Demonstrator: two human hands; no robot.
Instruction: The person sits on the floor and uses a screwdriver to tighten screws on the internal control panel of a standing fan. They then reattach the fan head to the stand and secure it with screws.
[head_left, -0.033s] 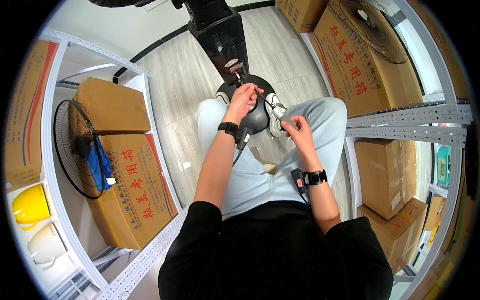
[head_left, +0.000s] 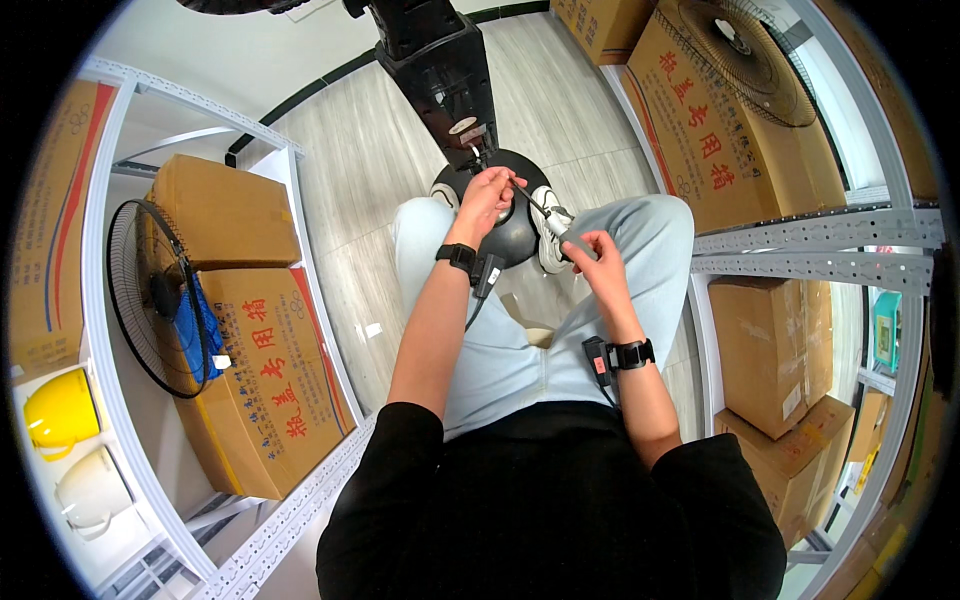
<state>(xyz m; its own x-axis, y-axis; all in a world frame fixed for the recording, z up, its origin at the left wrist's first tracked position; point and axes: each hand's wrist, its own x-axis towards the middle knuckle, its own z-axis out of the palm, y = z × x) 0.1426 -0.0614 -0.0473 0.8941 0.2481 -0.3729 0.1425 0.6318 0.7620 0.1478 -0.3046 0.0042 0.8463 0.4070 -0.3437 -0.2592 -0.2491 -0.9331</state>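
My right hand (head_left: 600, 265) is closed on the grey handle of a screwdriver-like tool (head_left: 575, 242). It has a white collar and a thin dark shaft running up and left. At the far end of that shaft, the fingers of my left hand (head_left: 487, 197) are bent and pinched together; what lies between them is hidden. Just beyond my left hand, the lower end of a black, glossy fan housing (head_left: 437, 90) comes down, with a small fitting at its tip. Below both hands, a round black base (head_left: 515, 240) sits on the floor between my shoes.
Shelves flank me. On the left are cartons (head_left: 270, 370), a black fan guard (head_left: 150, 300), a yellow mug (head_left: 62, 412) and a white mug (head_left: 93, 488). On the right stand more cartons (head_left: 770, 350), with a round wire fan guard (head_left: 740, 55) on top. Black devices are strapped to both wrists.
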